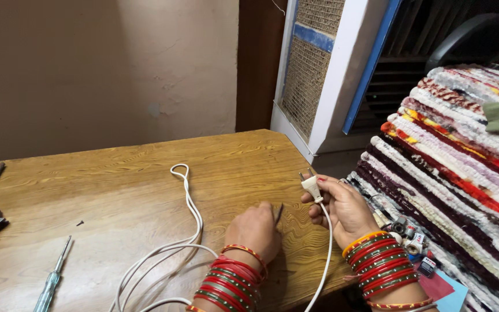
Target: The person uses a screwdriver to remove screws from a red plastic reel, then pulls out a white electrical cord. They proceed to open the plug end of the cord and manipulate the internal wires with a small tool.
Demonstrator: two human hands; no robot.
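Obliquely up-left, plug (311, 187) prongs foremost.

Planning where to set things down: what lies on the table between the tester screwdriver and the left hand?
In the head view, the loose white cord loops across the wooden table between the tester screwdriver and the left hand; otherwise bare wood.

Left hand (254, 230): bare, no glove or sleeve visible. The wrist carries a stack of bangles (231, 281), mostly red, with green bands set with small pale dots and one thin gold-toned ring nearest the hand.

Right hand (343, 209): bare, no glove or sleeve visible; red polish shows on a fingernail. The wrist carries a matching bangle stack (382, 263): an orange-gold ring nearest the hand, then alternating red and green bands, and a thin patterned ring lowest on the forearm.
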